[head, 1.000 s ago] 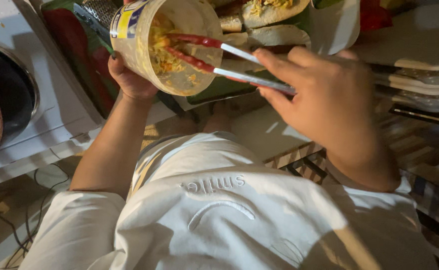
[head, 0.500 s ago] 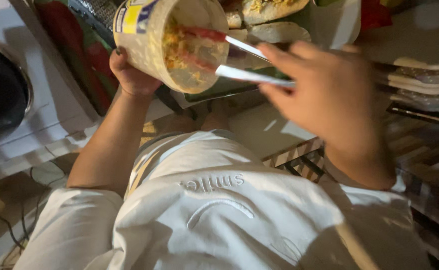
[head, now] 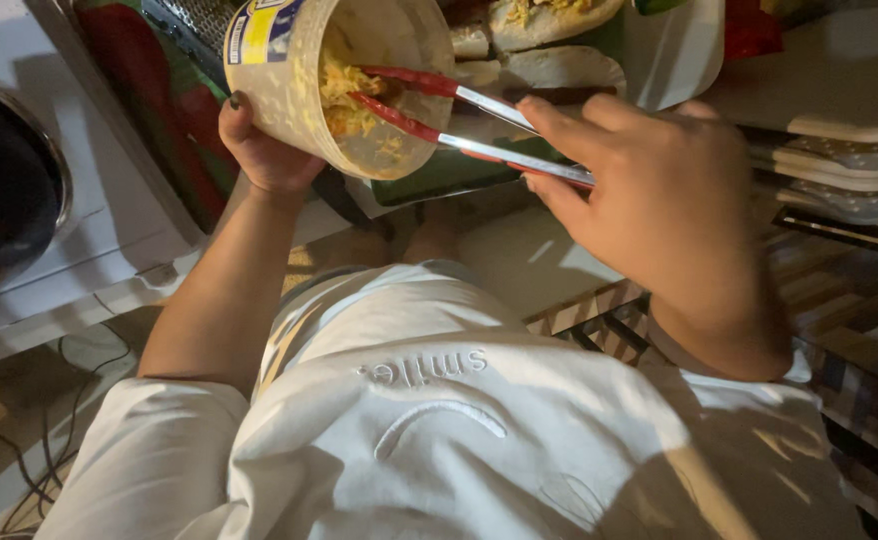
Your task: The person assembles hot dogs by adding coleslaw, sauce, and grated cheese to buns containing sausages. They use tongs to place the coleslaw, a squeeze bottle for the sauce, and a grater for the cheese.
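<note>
At nine o'clock our left hand (head: 264, 150) grips the tilted tub (head: 344, 75), fingers wrapped around its wall. At three o'clock our right hand (head: 659, 190) pinches the red-tipped tongs (head: 459, 120), now nearly closed on shredded yellow food (head: 344, 100) inside; half a second ago they reached deeper.

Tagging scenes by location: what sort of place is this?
Probably a home kitchen or food-prep spot. The left hand holds a round cream plastic tub of shredded yellow food, the right hand works red-tipped metal tongs inside it, filled bread rolls lie behind, and a white cooker stands alongside.
</note>
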